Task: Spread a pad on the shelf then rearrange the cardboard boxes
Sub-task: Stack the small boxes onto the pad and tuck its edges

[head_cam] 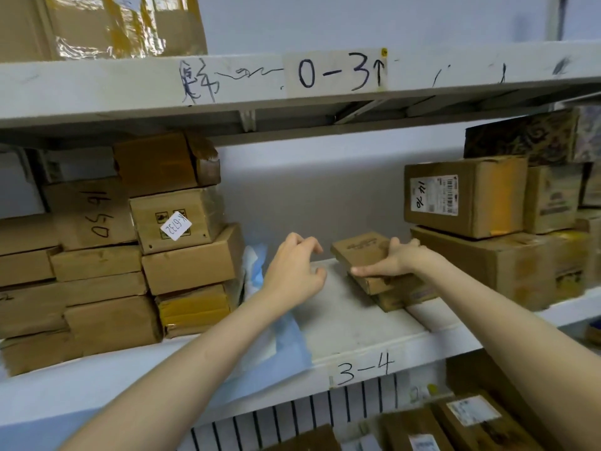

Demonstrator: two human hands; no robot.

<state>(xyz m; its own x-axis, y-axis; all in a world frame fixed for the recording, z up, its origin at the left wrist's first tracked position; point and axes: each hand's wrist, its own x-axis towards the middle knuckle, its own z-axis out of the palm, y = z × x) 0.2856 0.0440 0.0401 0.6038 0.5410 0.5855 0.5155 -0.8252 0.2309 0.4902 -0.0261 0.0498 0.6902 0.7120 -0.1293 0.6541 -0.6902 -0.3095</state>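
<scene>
A white shelf [357,323] marked "3-4" has a bare gap in its middle. A blue and white pad [279,346] lies bunched at the gap's left, partly under my left forearm and against the left box stack. My right hand [390,262] grips a small flat cardboard box [361,249], tilted on top of other flat boxes [400,294]. My left hand [296,268] hovers beside it over the bare shelf, fingers loosely curled and holding nothing.
Stacked cardboard boxes [182,265] fill the shelf's left side, and larger boxes [465,196] stand stacked on the right. An upper shelf [227,83] labelled "0-3" hangs close overhead. More boxes [468,421] sit on the level below.
</scene>
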